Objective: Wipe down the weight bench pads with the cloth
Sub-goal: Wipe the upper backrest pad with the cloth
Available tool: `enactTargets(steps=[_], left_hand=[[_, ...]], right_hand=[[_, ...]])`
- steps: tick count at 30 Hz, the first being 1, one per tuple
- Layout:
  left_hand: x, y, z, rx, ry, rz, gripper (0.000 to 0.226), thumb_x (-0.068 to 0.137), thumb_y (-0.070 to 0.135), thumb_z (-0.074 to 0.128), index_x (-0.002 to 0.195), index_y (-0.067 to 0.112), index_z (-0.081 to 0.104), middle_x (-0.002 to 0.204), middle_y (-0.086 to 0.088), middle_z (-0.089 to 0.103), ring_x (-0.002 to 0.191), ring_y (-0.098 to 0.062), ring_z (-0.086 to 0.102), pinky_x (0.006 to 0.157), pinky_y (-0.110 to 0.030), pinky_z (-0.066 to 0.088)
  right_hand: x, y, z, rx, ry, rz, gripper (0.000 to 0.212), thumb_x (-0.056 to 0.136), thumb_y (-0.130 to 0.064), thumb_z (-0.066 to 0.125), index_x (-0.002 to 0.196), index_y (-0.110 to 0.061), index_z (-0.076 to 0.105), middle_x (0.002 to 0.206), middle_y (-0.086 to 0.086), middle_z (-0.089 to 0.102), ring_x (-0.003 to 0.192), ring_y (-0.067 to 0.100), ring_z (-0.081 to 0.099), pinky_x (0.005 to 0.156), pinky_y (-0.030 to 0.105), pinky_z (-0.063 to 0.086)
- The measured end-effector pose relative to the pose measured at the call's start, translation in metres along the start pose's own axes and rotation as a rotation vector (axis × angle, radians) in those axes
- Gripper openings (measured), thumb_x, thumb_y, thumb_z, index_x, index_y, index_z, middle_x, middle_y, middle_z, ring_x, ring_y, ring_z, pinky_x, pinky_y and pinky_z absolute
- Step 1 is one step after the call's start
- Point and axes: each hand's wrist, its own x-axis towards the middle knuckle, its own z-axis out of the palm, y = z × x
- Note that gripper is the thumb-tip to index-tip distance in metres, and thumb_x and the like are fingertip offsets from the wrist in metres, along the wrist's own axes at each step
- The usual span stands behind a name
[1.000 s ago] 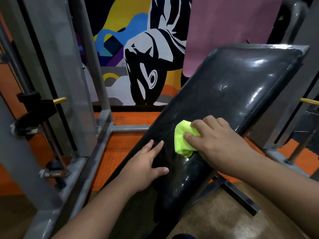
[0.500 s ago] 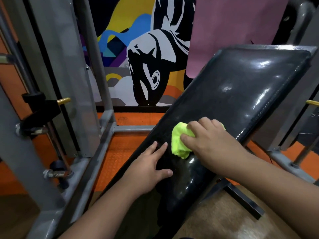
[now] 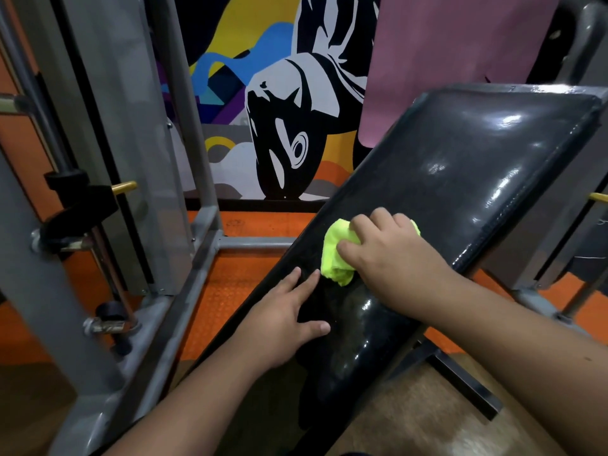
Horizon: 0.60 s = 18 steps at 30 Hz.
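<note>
Black vinyl pad (image 3: 460,179) slopes up ahead of us; our left hand (image 3: 283,319) lies flat on its lower end, fingers straight. Just beyond, our right hand (image 3: 391,258) bunches the cloth (image 3: 334,258) (neon yellow-green) against the pad, mural (image 3: 283,103) behind.

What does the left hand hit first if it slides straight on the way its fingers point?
Probably the yellow-green cloth. The left hand lies flat on the black bench pad, fingers aimed up the pad; the cloth, bunched under the right hand, sits just beyond its fingertips, slightly right.
</note>
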Motion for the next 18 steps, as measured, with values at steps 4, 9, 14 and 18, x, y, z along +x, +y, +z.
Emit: enactTargets(steps=[4, 9, 14, 18], left_hand=[[-0.002, 0.002, 0.0, -0.002, 0.002, 0.006, 0.09, 0.086, 0.057, 0.069, 0.153, 0.058, 0.009, 0.166, 0.022, -0.004, 0.154, -0.01, 0.009, 0.123, -0.042, 0.025], [-0.001, 0.0, 0.001, -0.01, 0.0, 0.004, 0.09, 0.085, 0.057, 0.069, 0.153, 0.057, 0.01, 0.166, 0.022, -0.004, 0.154, -0.008, 0.008, 0.123, -0.041, 0.024], [-0.001, 0.001, 0.0, 0.012, -0.004, -0.011, 0.09, 0.086, 0.058, 0.068, 0.153, 0.058, 0.007, 0.166, 0.022, -0.004, 0.154, -0.01, 0.008, 0.123, -0.043, 0.025], [-0.004, 0.004, 0.0, 0.008, -0.007, -0.006, 0.09, 0.087, 0.057, 0.067, 0.154, 0.057, 0.007, 0.166, 0.022, -0.005, 0.154, -0.009, 0.007, 0.123, -0.042, 0.024]], right_hand=[[0.003, 0.011, -0.004, 0.014, 0.01, 0.069, 0.034, 0.07, -0.014, 0.072, 0.102, -0.021, 0.063, 0.1, 0.009, 0.051, 0.084, 0.03, 0.042, 0.065, 0.039, 0.035], [0.005, 0.003, 0.001, -0.025, 0.013, -0.015, 0.032, 0.069, -0.012, 0.069, 0.1, -0.02, 0.064, 0.098, 0.01, 0.051, 0.083, 0.029, 0.041, 0.064, 0.039, 0.032], [0.023, 0.01, -0.006, -0.022, 0.005, 0.06, 0.03, 0.067, -0.014, 0.073, 0.096, -0.019, 0.066, 0.093, 0.009, 0.051, 0.08, 0.028, 0.041, 0.061, 0.037, 0.025], [0.012, 0.006, 0.001, -0.039, 0.013, 0.004, 0.029, 0.07, -0.013, 0.069, 0.098, -0.019, 0.065, 0.095, 0.009, 0.05, 0.081, 0.028, 0.041, 0.062, 0.037, 0.025]])
